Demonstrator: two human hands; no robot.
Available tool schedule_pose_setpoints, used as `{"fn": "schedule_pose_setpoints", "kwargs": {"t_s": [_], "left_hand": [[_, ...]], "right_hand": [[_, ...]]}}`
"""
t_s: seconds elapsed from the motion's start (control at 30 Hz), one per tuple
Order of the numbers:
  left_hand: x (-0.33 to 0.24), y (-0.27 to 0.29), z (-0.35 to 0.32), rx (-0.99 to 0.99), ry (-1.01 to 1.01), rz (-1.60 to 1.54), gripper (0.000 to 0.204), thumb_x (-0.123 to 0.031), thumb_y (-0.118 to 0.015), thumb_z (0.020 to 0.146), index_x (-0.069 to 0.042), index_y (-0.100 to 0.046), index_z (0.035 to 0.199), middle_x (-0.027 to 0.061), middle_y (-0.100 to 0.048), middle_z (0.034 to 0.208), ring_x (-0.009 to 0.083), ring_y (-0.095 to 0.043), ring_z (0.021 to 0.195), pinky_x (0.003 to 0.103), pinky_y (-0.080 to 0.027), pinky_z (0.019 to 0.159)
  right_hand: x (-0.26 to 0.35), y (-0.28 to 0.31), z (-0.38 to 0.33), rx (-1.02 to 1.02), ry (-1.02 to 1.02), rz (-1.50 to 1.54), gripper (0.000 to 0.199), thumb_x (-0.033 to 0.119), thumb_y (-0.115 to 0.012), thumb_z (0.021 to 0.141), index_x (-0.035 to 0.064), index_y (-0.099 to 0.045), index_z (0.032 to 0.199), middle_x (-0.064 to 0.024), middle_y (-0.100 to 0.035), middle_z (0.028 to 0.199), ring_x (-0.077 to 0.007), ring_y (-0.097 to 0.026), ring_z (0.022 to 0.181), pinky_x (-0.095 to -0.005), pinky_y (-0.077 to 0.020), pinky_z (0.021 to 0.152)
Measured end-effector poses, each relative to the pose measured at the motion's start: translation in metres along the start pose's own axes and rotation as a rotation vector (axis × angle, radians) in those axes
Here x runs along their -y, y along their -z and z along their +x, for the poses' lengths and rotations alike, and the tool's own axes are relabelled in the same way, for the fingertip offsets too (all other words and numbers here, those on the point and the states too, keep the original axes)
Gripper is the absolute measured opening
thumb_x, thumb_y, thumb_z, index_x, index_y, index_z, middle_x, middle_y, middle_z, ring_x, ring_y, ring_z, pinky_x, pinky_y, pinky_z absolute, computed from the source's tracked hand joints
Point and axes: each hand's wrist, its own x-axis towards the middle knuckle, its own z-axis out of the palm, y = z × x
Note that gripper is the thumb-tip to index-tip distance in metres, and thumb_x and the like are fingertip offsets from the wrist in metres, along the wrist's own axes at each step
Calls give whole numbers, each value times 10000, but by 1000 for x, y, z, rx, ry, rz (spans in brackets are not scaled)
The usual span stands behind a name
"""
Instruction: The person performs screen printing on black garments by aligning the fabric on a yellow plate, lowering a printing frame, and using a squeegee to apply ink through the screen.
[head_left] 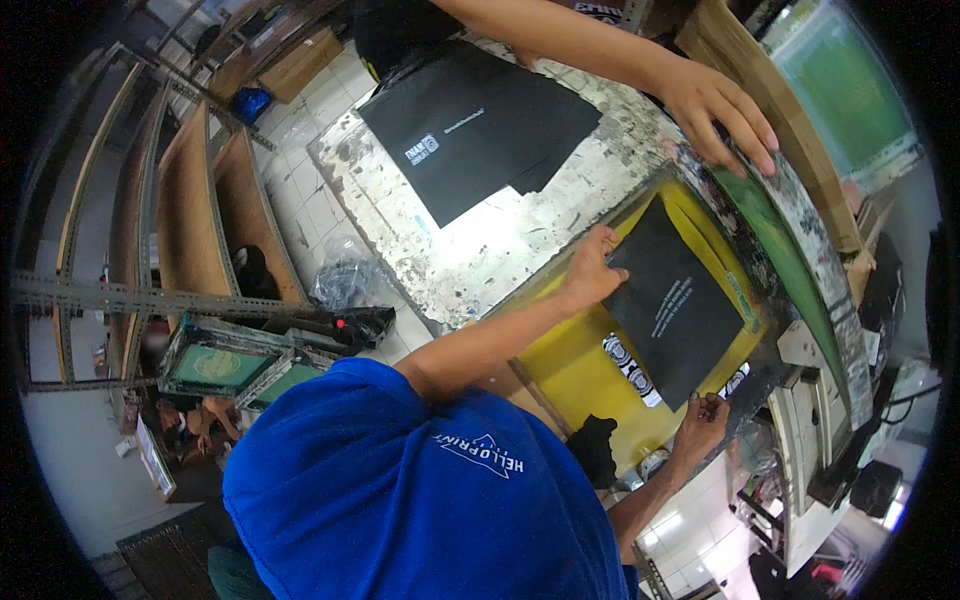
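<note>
- Print-shop setting: a tiled floor [300, 215] is running under a paint-stained table [480, 250], with wooden shelves [200, 200] standing along the left.
- A yellow platen [580, 370] is lying at the table's near right corner, and a black cloth [680, 310] is lying flat on it, slightly askew to the platen edges.
- White prints are showing on the platen just beside the cloth's lower edge, partly covered by it.
- Left hand [590, 270] is resting on the cloth's upper left corner, fingers spread and pressing down rather than gripping. Judgement: it is pinning that corner so the cloth does not slide.
- Right hand [703, 422] is pinching the cloth's near lower corner between thumb and fingertips. Judgement: it is tugging the cloth taut against the pinned corner.
- A co-worker's hand [722, 112] is reaching in from the top and lying open on the frame [800, 190] of a green-meshed screen [790, 250]. The screen is standing tilted up just beside the platen's far side. Judgement: the hand is holding it clear of the cloth.
- A second black cloth [480, 130] is lying spread further up the table, well apart from both hands and untouched.
- A clear plastic bag [345, 280] is sitting on the floor beside the table.
- Spare screens [230, 365] are leaning near the lower left.
- A dark rag [595, 450] is hanging at the platen's near edge, between the two forearms.
</note>
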Motion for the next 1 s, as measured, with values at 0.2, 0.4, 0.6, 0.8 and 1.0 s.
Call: {"fn": "schedule_pose_setpoints", "kwargs": {"t_s": [0.2,0.4,0.6,0.8,1.0], "left_hand": [[-13,133,23,149,88,-141,589,-8,-805,728,-65,-593,1275,115,-666,1152,179,-604,1042,334,-491,898],[-6,179,85,138,35,161,284,5,-715,810,-9,-688,1093,62,-731,953,142,-646,885,306,-502,844],[9,187,196,32,-57,120,305,5,-719,810,1,-705,1114,72,-753,987,152,-670,903,302,-520,822],[3,205,287,-103,-245,116,354,-40,-687,874,-15,-674,1227,49,-713,1171,163,-628,1084,310,-469,951],[19,217,351,-381,-239,553,328,-203,-673,896,-57,-682,1190,93,-712,1171,245,-660,1066,382,-510,898]], "right_hand": [[27,-3,-4,20,60,28,261,20,-749,849,-18,-597,1057,-83,-624,867,-150,-567,731,-303,-483,682],[73,2,9,-43,177,69,293,24,-742,858,-15,-588,1104,-91,-630,972,-145,-564,758,-299,-472,672],[85,10,22,-132,283,396,591,60,-750,872,-8,-454,1378,-134,-611,1210,-206,-608,993,-297,-500,837],[81,32,33,-97,301,799,734,376,-699,927,19,-366,1475,-204,-477,1471,-334,-610,1186,-351,-509,880],[101,36,38,-121,253,963,744,575,-561,961,25,-417,1440,-212,-467,1459,-453,-590,1194,-378,-511,824]]}}
